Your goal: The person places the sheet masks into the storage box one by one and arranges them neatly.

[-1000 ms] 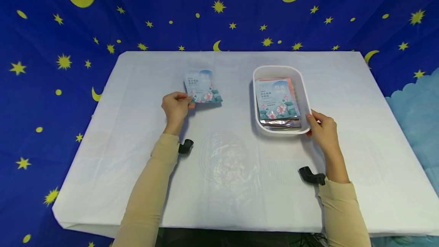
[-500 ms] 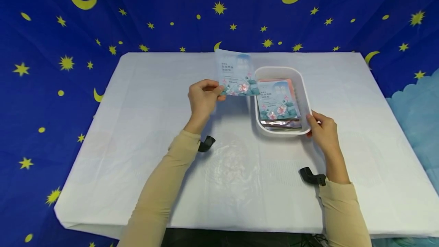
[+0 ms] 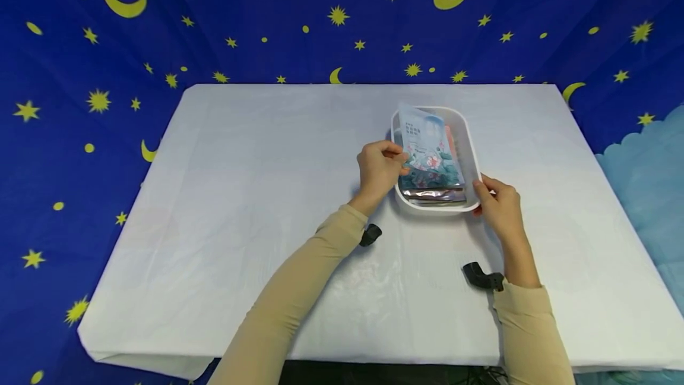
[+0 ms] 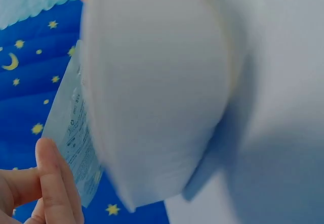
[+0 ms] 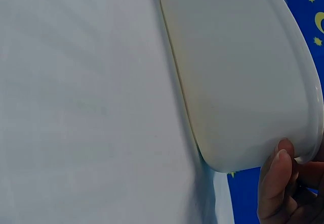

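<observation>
My left hand (image 3: 380, 170) pinches a light blue sachet (image 3: 426, 135) with a lotus print by its lower left part. It is tilted over the white plastic bin (image 3: 472, 156), above a stack of sachets (image 3: 434, 195) inside with shiny silver edges and a bit of pink. In the left wrist view, the sachet's back (image 4: 71, 133) shows small print beside the bin's outer wall (image 4: 157, 97). Thumb and fingers of my right hand (image 3: 501, 204) hold the bin's near right corner at the rim; the right wrist view shows fingertips (image 5: 284, 155) against its outside.
A white cloth (image 3: 240, 195) covers the table, whose far edge meets a blue curtain (image 3: 299, 22) with yellow stars and moons. Black wrist mounts (image 3: 483, 277) stick out from both cuffs. Light blue scalloped fabric (image 3: 641, 171) hangs at the right.
My left hand has carried the sachet rightward from the table's left middle, first raised, then down over the bin. My right hand stays at the bin's corner.
</observation>
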A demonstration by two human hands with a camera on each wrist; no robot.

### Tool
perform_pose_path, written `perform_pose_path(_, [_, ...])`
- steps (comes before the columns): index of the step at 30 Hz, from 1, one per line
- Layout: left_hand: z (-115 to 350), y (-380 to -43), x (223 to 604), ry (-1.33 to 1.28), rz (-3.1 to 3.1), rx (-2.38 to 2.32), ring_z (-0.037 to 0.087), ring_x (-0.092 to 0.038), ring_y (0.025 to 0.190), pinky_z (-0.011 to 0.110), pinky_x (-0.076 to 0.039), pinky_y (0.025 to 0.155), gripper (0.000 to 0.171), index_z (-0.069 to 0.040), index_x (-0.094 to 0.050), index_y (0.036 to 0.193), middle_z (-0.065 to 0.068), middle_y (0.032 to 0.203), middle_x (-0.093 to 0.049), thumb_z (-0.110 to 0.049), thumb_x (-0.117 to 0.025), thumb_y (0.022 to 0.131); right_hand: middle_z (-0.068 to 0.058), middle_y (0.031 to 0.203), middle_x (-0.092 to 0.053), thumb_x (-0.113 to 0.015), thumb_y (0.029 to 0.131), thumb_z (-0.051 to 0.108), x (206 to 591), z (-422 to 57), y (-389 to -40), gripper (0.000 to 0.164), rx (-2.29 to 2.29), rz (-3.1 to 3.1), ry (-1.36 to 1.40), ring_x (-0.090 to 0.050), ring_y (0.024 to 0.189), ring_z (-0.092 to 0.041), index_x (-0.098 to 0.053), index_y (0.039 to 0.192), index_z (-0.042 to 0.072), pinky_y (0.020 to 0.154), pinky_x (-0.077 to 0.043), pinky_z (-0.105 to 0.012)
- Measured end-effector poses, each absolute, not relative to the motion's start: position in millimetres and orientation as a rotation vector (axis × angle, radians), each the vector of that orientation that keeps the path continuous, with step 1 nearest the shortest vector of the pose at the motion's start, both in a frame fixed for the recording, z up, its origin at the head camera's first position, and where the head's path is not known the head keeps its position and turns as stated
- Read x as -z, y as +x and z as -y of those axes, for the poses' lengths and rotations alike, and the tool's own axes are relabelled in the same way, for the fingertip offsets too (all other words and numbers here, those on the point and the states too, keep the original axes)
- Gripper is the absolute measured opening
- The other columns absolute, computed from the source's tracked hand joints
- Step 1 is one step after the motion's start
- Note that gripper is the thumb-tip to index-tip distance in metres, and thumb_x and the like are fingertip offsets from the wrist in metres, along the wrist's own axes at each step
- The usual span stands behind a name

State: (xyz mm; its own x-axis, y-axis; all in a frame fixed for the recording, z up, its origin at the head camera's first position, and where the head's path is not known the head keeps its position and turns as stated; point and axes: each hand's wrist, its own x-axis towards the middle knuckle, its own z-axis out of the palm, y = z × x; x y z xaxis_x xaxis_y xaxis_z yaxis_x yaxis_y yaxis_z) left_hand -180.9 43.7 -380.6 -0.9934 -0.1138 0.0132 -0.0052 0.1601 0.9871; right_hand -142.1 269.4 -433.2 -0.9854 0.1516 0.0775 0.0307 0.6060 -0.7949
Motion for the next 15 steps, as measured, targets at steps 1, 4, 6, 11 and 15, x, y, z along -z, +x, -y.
perform_pose_path(1, [-45.7, -181.1, 383.0, 0.122, 2.332, 1.979, 0.012, -0.062, 0.048, 0.022, -0.052, 0.049, 0.006, 0.001, -0.066, 0.081, 0.011, 0.071, -0.063, -0.002, -0.067, 0.076, -0.024, 0.077, -0.06, -0.047, 0.091, 0.027, 433.5, -269.2, -142.3, 0.04, -1.321, 2.691, -0.158, -0.051, 0.037, -0.005, -0.055, 0.118, -0.002, 0.036, -0.043, -0.026])
perform_pose_path(4, [-50.2, -182.5, 389.5, 0.123, 2.346, 1.972, 0.011, -0.061, 0.049, 0.02, -0.051, 0.049, 0.006, 0.001, -0.066, 0.081, 0.01, 0.071, -0.063, -0.002, -0.067, 0.077, -0.021, 0.075, -0.059, -0.047, 0.091, 0.028, 434.0, -269.4, -142.9, 0.04, -1.302, 2.692, -0.166, -0.051, 0.037, -0.006, -0.055, 0.118, -0.002, 0.035, -0.043, -0.031])
perform_pose_path(6, [-52.1, -183.6, 393.0, 0.101, 2.357, 1.961, 0.011, -0.062, 0.05, 0.019, -0.051, 0.049, 0.008, 0.002, -0.065, 0.083, 0.011, 0.072, -0.063, -0.003, -0.066, 0.077, -0.02, 0.074, -0.059, -0.048, 0.091, 0.028, 434.5, -269.8, -143.1, 0.04, -1.299, 2.687, -0.18, -0.05, 0.036, -0.006, -0.056, 0.117, -0.002, 0.034, -0.042, -0.035])
perform_pose_path(11, [-53.0, -184.3, 398.3, -0.033, 2.475, 1.707, 0.006, -0.059, 0.048, 0.013, -0.047, 0.047, 0.021, 0.002, -0.068, 0.09, 0.009, 0.069, -0.065, -0.013, -0.069, 0.076, -0.024, 0.077, -0.06, -0.048, 0.091, 0.027, 435.0, -271.5, -142.7, 0.039, -1.299, 2.687, -0.167, -0.051, 0.037, -0.006, -0.056, 0.117, -0.002, 0.035, -0.044, -0.027])
perform_pose_path(15, [-48.4, -180.9, 398.1, -0.124, 2.596, 1.395, 0.006, -0.048, 0.041, 0.015, -0.034, 0.041, 0.031, -0.003, -0.069, 0.097, 0.004, 0.059, -0.061, -0.027, -0.069, 0.077, -0.025, 0.078, -0.06, -0.047, 0.092, 0.027, 434.6, -272.0, -142.1, 0.039, -1.293, 2.696, -0.162, -0.051, 0.037, -0.005, -0.056, 0.117, -0.002, 0.037, -0.044, -0.022])
